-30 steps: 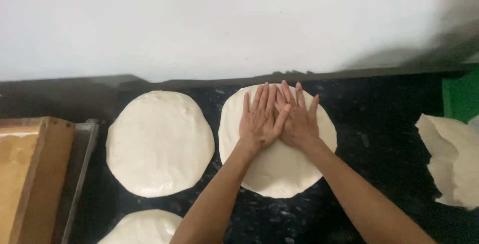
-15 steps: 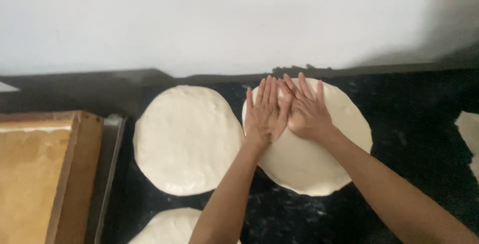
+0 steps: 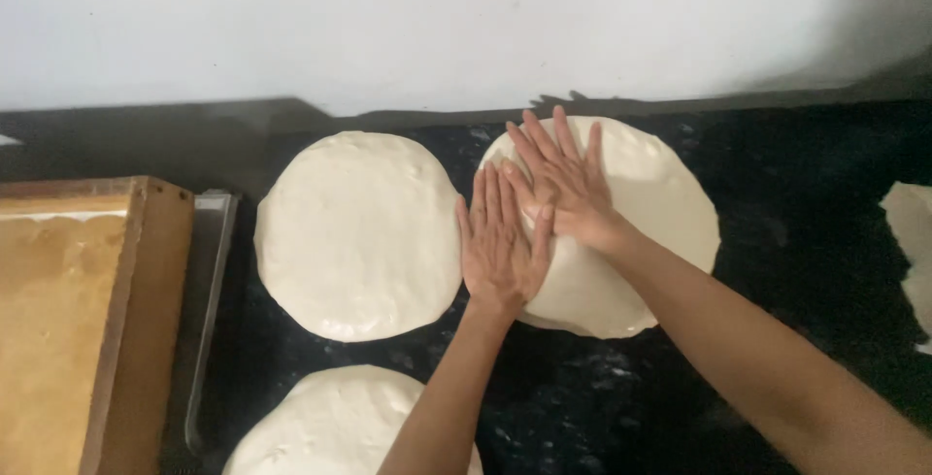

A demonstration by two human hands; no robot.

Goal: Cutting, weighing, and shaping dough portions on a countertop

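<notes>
My left hand (image 3: 500,247) and right hand (image 3: 563,189) lie flat on the right dough round (image 3: 646,232), fingers (image 3: 485,198) straight and slightly spread, gripping nothing. It rests on the dark bench (image 3: 796,232), just beside another round (image 3: 359,232)

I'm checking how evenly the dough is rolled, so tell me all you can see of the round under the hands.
The dough round is a pale cream, smooth, thin disc, roughly circular with a slightly uneven lower edge. It lies flat on the dark counter near the white wall, apart from the neighbouring round. The left hand lies flat on its left edge, the right hand flat on its upper left, fingers spread.
</notes>
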